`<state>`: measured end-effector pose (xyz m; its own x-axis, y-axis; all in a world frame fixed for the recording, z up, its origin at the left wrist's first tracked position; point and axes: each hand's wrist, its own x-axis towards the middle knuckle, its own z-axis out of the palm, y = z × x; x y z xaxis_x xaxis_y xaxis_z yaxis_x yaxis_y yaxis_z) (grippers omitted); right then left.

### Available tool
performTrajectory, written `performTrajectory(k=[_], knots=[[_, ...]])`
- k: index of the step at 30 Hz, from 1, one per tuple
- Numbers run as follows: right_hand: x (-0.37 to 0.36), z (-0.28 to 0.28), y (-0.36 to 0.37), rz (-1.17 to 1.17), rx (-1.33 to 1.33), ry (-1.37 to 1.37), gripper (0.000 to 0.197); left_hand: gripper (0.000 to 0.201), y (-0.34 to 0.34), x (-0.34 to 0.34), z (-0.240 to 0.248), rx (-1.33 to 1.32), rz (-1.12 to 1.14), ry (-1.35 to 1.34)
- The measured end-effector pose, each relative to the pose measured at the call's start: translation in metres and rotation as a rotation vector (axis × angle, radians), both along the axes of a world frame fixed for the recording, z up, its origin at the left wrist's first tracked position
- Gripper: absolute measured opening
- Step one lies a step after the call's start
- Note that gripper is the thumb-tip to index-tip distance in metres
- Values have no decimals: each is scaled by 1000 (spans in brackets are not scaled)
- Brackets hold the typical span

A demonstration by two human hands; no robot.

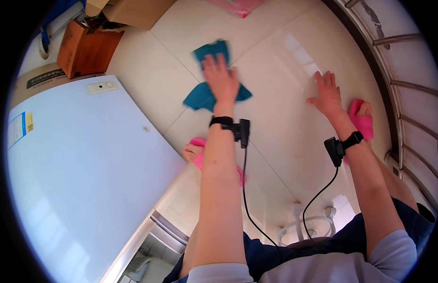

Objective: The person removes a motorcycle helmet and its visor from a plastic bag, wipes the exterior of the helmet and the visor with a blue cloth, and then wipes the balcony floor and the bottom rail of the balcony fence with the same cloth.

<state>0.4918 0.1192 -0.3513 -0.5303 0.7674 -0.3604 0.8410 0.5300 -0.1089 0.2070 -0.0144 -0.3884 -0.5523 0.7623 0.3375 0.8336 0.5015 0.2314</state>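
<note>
A teal cloth (200, 96) lies on the tiled floor ahead of me, its corners showing beyond and on both sides of my left hand (222, 82). That hand presses down on it from above, palm down, fingers stretched out and a little blurred. Off to the right, my right hand (328, 94) holds nothing; its fingers are spread, palm toward the floor. Whether it touches the tiles I cannot tell. Pink slippers are on my feet: the left slipper (198, 160) is partly behind my left forearm, the right slipper (365, 126) beside my right wrist.
A white chest-like appliance (87, 155) fills the left side. Behind it stand an orange-brown box (89, 49) and an open cardboard carton (136, 12). Metal railing (407, 85) curves along the right. A pink plastic item (240, 5) lies at the far edge; a white tubular frame (299, 226) is below me.
</note>
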Motion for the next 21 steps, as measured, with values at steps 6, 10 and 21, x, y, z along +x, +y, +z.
performTrajectory(k=[6,10,21], knots=[[-25,15,23,-33,11,-39,104,49,7,25,18,-67,-293,-89],[-35,11,33,-87,-51,-109,111,46,-30,-49,2,-33,214,22],[-30,2,24,-65,16,-103,112,43,41,63,22,-172,-400,-239]])
